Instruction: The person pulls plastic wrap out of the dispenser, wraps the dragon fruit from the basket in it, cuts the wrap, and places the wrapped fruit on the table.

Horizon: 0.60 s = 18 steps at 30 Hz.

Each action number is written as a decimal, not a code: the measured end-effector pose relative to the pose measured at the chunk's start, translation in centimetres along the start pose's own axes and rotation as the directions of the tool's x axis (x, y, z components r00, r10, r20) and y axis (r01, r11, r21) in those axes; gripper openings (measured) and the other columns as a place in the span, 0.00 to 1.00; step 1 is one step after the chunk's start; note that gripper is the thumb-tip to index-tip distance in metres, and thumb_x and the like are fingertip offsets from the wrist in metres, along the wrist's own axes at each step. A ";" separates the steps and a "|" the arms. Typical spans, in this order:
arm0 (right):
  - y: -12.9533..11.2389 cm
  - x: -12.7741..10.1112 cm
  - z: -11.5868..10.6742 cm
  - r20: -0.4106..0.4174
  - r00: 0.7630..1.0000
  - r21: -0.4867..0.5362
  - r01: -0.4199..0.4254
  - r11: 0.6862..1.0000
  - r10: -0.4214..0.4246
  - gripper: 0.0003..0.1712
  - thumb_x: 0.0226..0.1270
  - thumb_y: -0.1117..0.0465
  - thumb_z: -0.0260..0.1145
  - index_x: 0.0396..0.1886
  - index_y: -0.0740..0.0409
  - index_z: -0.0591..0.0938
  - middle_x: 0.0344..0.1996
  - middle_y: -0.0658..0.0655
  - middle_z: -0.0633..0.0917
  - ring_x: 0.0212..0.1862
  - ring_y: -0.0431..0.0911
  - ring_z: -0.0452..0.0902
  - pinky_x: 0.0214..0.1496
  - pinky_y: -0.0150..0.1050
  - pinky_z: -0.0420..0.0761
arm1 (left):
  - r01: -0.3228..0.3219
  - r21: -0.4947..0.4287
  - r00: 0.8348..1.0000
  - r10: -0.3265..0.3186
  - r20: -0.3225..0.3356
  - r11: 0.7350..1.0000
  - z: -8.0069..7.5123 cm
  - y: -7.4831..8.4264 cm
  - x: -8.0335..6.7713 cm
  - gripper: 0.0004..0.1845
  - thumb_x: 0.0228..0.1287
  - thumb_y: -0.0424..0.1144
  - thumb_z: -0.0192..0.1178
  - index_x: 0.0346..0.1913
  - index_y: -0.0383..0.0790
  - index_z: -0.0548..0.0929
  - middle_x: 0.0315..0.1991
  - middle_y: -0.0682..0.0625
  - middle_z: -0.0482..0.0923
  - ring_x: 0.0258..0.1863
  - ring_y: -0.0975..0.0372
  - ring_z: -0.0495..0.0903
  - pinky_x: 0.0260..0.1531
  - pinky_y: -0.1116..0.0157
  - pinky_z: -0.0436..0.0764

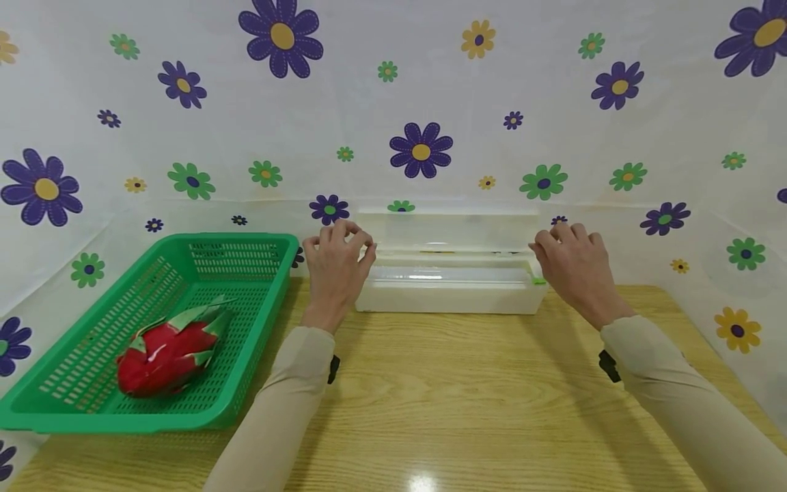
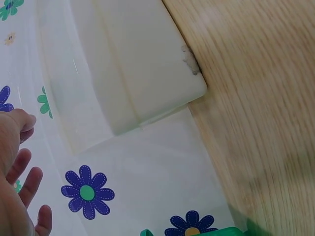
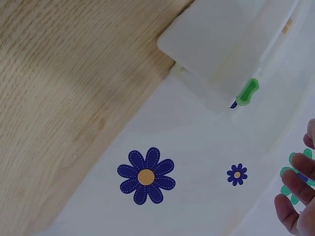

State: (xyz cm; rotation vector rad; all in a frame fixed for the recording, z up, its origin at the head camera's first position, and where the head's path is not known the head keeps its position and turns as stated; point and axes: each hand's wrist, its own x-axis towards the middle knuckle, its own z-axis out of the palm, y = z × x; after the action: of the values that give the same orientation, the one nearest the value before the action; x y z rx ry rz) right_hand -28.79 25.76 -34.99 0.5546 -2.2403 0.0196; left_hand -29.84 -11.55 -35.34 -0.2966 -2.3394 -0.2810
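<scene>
A long white cling film dispenser box [image 1: 449, 301] lies at the back of the table with its translucent lid [image 1: 449, 225] raised. Inside is a shiny roll of clear cling film [image 1: 424, 275]. My left hand [image 1: 335, 266] pinches the film's left edge between thumb and fingertips, above the box's left end. At the other end my right hand [image 1: 572, 266] pinches the right edge the same way. The sheet between them is nearly invisible apart from faint glints. A green slide cutter [image 3: 248, 92] sits at the box's right end.
To the left stands a green plastic basket [image 1: 283, 273] holding a red dragon fruit [image 1: 162, 359] with green scales. The wood-grain table [image 1: 430, 396] extends in front of the box. A white flower-printed sheet [image 1: 467, 89] covers the wall behind and both sides.
</scene>
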 end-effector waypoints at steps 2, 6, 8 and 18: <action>-0.1 0.0 -0.1 -0.003 1.000 0.006 -0.004 1.000 0.004 0.07 0.70 0.63 0.68 0.38 0.64 0.81 0.33 0.64 0.82 0.36 0.63 0.77 0.32 0.56 0.76 | 0.001 0.001 1.000 -0.001 0.000 1.000 -0.1 0.0 0.0 0.09 0.72 0.47 0.64 0.42 0.46 0.88 0.48 0.46 0.80 0.51 0.48 0.79 0.53 0.43 0.74; -0.2 0.1 -0.4 -0.009 1.000 0.009 -0.013 1.000 0.013 0.07 0.69 0.63 0.69 0.39 0.64 0.81 0.34 0.65 0.82 0.37 0.64 0.77 0.33 0.57 0.77 | -0.001 0.004 1.000 0.001 -0.001 1.000 -0.4 0.1 0.0 0.09 0.72 0.47 0.64 0.42 0.46 0.88 0.48 0.46 0.80 0.51 0.48 0.79 0.54 0.43 0.75; -0.3 0.0 -0.6 -0.007 1.000 0.009 -0.017 1.000 0.017 0.07 0.69 0.63 0.69 0.39 0.64 0.82 0.34 0.65 0.82 0.38 0.64 0.77 0.34 0.57 0.77 | -0.007 0.003 1.000 0.007 -0.008 1.000 -0.5 0.1 0.0 0.09 0.72 0.47 0.64 0.42 0.46 0.88 0.48 0.46 0.80 0.51 0.47 0.79 0.54 0.43 0.75; -0.4 0.2 -0.7 -0.020 1.000 0.022 -0.019 1.000 0.020 0.06 0.69 0.65 0.69 0.40 0.64 0.83 0.35 0.65 0.83 0.38 0.63 0.77 0.34 0.57 0.77 | -0.010 -0.014 0.999 0.009 -0.048 1.000 -0.5 0.0 -0.1 0.09 0.71 0.46 0.65 0.41 0.45 0.88 0.47 0.45 0.80 0.49 0.47 0.79 0.52 0.42 0.75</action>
State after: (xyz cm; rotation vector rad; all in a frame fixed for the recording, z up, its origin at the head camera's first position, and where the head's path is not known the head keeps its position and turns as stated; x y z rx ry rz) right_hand -28.22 25.44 -34.44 0.5418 -2.2282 0.0591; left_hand -29.40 -11.69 -35.05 -0.3045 -2.2894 -0.2967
